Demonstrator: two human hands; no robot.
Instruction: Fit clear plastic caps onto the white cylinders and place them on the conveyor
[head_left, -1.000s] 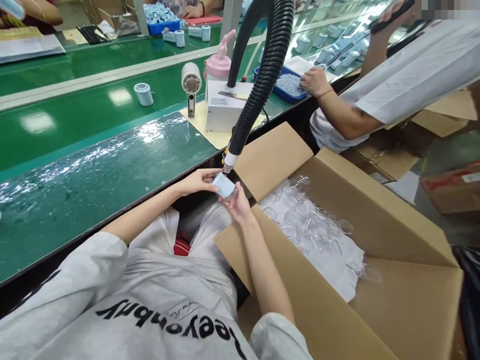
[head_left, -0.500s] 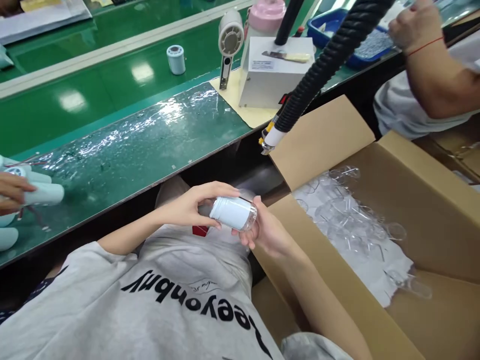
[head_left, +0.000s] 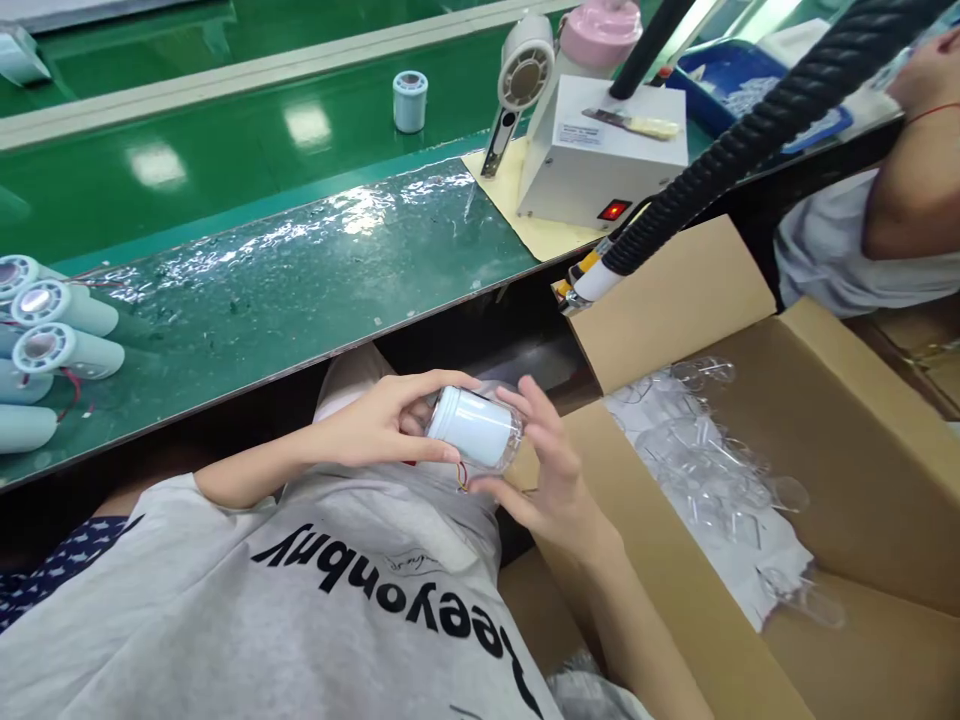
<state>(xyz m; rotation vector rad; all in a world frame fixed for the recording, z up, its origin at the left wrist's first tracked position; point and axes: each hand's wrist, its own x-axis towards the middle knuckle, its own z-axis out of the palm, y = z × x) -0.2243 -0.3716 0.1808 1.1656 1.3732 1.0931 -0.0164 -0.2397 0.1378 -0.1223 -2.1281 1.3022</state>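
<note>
A light blue cylinder [head_left: 476, 428] lies inside a clear plastic cover [head_left: 516, 425], held above my lap. My left hand [head_left: 397, 418] grips its left end, with the thumb below and the fingers above. Thin red and yellow wires [head_left: 461, 478] hang out under it near my left thumb. My right hand [head_left: 559, 475] is at the cover's rounded right end, its fingers spread and the thumb apart; whether the fingertips touch the cover I cannot tell. To my right, an open cardboard box [head_left: 675, 590] holds several clear plastic pieces [head_left: 697, 450] on white paper.
Several similar cylinders [head_left: 71, 350] with wires lie at the bench's left end. One cylinder [head_left: 410, 102] stands on the green belt. A white switch box [head_left: 619, 155], a handheld dryer-like housing [head_left: 521, 75] and a black corrugated hose [head_left: 720, 170] are ahead. A co-worker's arm [head_left: 915, 190] is at right.
My right hand has come away from under the cover and its fingers have spread. The wires now show below the cylinder. At left, another person's hand has gone from the cylinders.
</note>
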